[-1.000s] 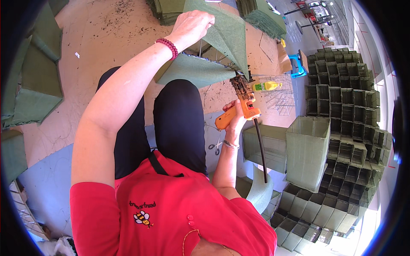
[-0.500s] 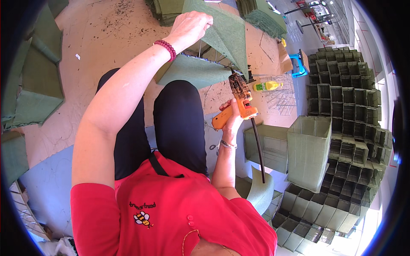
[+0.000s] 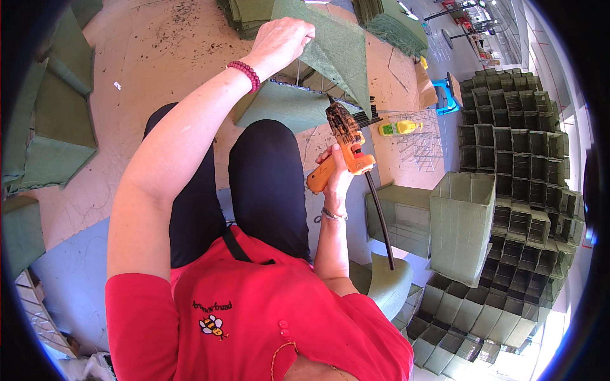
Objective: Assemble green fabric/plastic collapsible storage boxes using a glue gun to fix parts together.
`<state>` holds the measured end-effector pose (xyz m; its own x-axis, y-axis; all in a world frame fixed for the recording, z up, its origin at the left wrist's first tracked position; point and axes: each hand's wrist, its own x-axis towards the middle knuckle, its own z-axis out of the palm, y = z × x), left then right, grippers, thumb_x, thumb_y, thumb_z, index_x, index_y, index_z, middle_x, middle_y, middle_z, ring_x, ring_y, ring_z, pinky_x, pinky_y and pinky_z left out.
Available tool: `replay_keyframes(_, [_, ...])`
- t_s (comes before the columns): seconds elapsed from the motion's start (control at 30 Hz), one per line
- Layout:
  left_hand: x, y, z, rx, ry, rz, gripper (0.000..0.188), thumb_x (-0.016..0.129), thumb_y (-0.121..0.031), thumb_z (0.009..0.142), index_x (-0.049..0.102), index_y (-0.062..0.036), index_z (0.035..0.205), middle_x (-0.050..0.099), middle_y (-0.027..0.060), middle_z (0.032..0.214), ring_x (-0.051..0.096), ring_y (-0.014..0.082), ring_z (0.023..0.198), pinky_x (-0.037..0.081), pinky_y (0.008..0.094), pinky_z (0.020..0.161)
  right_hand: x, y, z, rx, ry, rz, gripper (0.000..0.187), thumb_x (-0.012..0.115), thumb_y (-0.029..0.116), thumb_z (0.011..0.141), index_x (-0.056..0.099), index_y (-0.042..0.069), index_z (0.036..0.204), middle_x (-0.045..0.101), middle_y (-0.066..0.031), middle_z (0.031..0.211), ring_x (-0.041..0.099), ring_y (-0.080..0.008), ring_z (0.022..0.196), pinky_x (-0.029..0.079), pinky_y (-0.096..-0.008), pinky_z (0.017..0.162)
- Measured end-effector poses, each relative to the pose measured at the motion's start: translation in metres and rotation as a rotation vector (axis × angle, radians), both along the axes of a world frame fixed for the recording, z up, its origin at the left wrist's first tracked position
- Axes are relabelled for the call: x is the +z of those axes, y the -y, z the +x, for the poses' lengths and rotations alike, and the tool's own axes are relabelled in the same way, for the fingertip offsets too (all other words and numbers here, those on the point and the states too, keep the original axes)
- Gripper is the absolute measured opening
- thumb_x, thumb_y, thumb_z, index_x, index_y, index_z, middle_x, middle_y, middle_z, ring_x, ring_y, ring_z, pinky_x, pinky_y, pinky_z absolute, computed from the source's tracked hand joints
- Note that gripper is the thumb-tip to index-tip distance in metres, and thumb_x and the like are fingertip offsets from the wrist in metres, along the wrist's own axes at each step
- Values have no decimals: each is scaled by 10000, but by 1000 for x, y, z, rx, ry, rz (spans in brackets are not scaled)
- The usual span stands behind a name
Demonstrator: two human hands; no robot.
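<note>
My left hand [image 3: 281, 44] pinches the upper edge of a green fabric panel [image 3: 340, 54], which it lifts up from a fabric-covered box [image 3: 283, 106] with thin wire bars showing under it. My right hand [image 3: 338, 173] is wrapped round the handle of an orange hot glue gun [image 3: 354, 152] with a dark, stained front. Out of the gun's rear runs a long black glue stick [image 3: 380, 219]. The nozzle lies at the box's near edge, below the raised panel; whether it touches the edge I cannot tell.
A yellow-green bottle [image 3: 399, 128] lies beside wire frames [image 3: 422, 149] on the right. Green fabric boxes [image 3: 462, 222] stand nearer, with a tall stack of boxes [image 3: 508, 152] behind. More green boxes [image 3: 60, 127] are at the left. A blue stool [image 3: 447, 95] stands farther off.
My right hand has moved the glue gun a little to the left along the box's edge. My left hand has stayed nearly still, holding up the panel.
</note>
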<state>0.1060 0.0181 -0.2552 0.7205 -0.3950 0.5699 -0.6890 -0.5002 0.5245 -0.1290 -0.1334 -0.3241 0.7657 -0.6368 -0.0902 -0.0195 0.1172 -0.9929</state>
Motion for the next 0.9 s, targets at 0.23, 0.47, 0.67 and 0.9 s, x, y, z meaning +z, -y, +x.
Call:
replay_keyframes(0.23, [-4, 0, 2, -7, 9, -2, 101, 573, -57, 816, 651, -68, 879, 650, 109, 795, 627, 292, 725, 500, 389, 676, -1, -4, 1, 43, 11, 15, 156, 592, 165, 848, 508, 34, 852, 506, -49, 657, 512, -159, 544, 449, -293, 524])
replay_keyframes(0.47, [-2, -1, -1, -5, 19, -2, 97, 579, -63, 814, 651, -67, 878, 653, 107, 803, 628, 291, 729, 502, 389, 675, 0, -9, 2, 62, 41, 6, 144, 589, 131, 854, 506, 24, 902, 519, -52, 707, 515, -157, 553, 461, -300, 532])
replay_keyframes(0.67, [-3, -2, 0, 3, 28, 19, 100, 581, -67, 814, 656, -73, 881, 657, 105, 815, 632, 288, 751, 505, 387, 685, 0, -13, 4, 104, -11, -17, 152, 593, 145, 851, 507, 22, 874, 510, -49, 659, 516, -159, 548, 442, -291, 531])
replay_keyframes(0.9, [-3, -6, -2, -6, 1, 46, 95, 588, -80, 815, 656, -76, 882, 657, 100, 809, 631, 284, 764, 504, 389, 695, 3, -17, 7, 119, -66, -72, 128, 578, 143, 852, 519, 30, 838, 511, -47, 619, 514, -148, 541, 419, -275, 528])
